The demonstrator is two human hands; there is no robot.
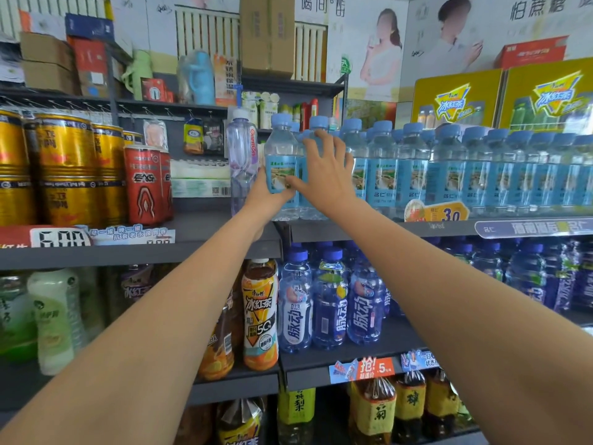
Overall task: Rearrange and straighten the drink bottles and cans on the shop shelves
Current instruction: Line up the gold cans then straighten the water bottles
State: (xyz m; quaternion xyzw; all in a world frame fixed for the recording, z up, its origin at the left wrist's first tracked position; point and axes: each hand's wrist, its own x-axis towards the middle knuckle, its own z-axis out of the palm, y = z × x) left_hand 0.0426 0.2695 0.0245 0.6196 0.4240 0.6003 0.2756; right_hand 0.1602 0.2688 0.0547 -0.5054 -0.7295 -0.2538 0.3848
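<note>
My left hand (268,195) curls round the lower label of the clear plastic water bottle with the pale blue cap (280,165), which stands at the left end of its row on the grey metal upper shelf (369,229). It looks full, so heavy, slick, and a bit squashy; low on the label seems the best hold. My right hand (324,175) spreads its fingers over the neighbouring bottles, thumb touching the label.

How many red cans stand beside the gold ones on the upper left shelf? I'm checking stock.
2 visible: one red can in front, right of the gold cans; a second red can partly hidden behind its right side. More may stand behind.
</note>
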